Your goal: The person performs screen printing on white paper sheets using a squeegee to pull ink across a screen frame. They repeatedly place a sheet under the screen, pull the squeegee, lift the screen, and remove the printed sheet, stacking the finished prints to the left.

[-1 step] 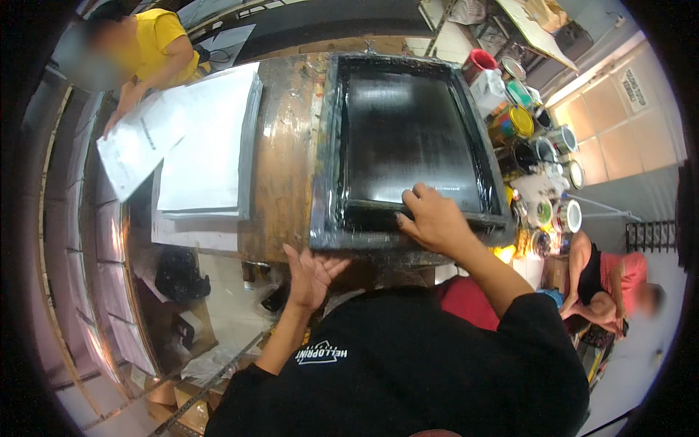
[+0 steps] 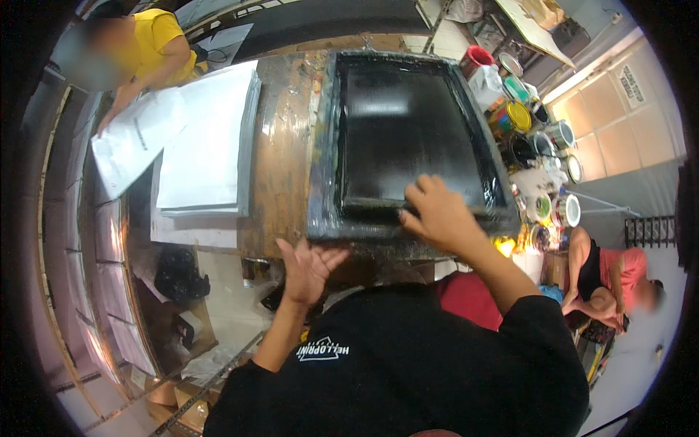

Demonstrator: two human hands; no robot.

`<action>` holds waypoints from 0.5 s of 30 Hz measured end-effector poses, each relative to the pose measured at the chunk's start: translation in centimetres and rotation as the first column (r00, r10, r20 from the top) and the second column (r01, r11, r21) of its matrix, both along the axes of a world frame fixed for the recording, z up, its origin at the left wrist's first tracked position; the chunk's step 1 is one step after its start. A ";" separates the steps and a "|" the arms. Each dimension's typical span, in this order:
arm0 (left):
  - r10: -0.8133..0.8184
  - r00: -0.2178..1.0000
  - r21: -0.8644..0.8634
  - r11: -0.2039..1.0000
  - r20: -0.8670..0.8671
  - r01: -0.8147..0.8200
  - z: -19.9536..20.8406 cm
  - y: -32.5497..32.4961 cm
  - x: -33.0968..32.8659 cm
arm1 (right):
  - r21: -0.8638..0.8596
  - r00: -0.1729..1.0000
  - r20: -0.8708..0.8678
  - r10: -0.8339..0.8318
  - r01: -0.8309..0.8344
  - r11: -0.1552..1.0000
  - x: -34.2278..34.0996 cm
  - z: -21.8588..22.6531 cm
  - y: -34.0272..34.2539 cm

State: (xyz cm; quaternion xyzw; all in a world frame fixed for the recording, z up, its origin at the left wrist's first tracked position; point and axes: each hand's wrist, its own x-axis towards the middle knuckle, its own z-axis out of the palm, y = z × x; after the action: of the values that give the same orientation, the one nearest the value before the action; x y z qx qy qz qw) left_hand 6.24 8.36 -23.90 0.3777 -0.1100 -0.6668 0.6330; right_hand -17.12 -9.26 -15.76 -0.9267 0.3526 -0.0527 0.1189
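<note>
A black-coated screen printing frame [image 2: 319,223] with a glossy dark mesh [image 2: 408,146] lies on the wooden table [image 2: 278,146]. My left hand [image 2: 307,271] is open, palm up, with its fingertips at the underside of the frame's near left edge; whether they touch it I cannot tell. Over the near end of the mesh, my right hand [image 2: 443,218] is closed, fingers on the far side and thumb on the near side of a long dark bar that looks like a squeegee [image 2: 375,209]. Black on black, its outline is hard to make out.
To the left is a stack of white paper [image 2: 207,146]. A person in yellow [image 2: 156,47] holds a printed sheet [image 2: 131,149] beside it. Several ink cans [image 2: 515,115] and tubs crowd the right side. A person in a red shirt [image 2: 626,273] sits at the far right.
The frame's near edge sits slightly higher, and the bright reflection on the mesh has shifted toward the far end. Both hands have moved only slightly. The other person's sheet has shifted a little left.
</note>
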 end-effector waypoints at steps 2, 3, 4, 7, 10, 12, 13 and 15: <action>-0.035 0.999 -0.248 0.968 0.003 0.035 3.3 -0.6 1.1 | -0.155 0.999 0.043 0.014 -0.007 0.988 0.4 4.7 0.1; -0.054 0.998 -0.375 0.925 0.015 0.056 4.7 -1.4 1.7 | -0.295 0.996 0.084 0.010 0.015 0.955 0.9 6.4 -0.3; -0.003 0.994 -0.455 0.889 0.105 0.051 5.2 -2.6 1.7 | -0.425 0.989 0.150 -0.004 0.068 0.902 1.9 7.5 -1.1; 0.154 0.733 -0.471 0.847 0.663 0.249 3.9 -7.8 -0.3 | -0.604 0.959 0.281 -0.029 0.201 0.771 3.5 10.3 -4.9; -0.032 -0.340 0.119 0.964 0.940 0.237 -7.2 -7.1 -4.1 | -0.596 0.964 0.267 -0.017 0.179 0.783 4.1 11.9 -6.6; -0.174 -0.534 0.296 0.943 0.828 0.151 -13.3 -5.1 -5.5 | -0.604 0.967 0.256 -0.006 0.165 0.779 4.6 13.3 -8.2; -0.210 -0.525 0.337 0.928 0.825 0.158 -14.6 -4.6 -5.9 | -0.614 0.966 0.260 -0.001 0.166 0.772 4.7 14.1 -8.9; -0.210 -0.520 0.370 0.901 0.828 0.225 -14.5 -4.5 -6.4 | -0.635 0.963 0.269 0.014 0.166 0.754 5.1 15.9 -10.7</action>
State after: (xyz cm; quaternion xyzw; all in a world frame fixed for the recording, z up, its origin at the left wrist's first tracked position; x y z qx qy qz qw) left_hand -0.15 3.86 -38.41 0.7199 -0.6742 -0.1486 0.0709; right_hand -11.97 -19.94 0.11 -0.8797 0.3313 -0.2966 -0.1687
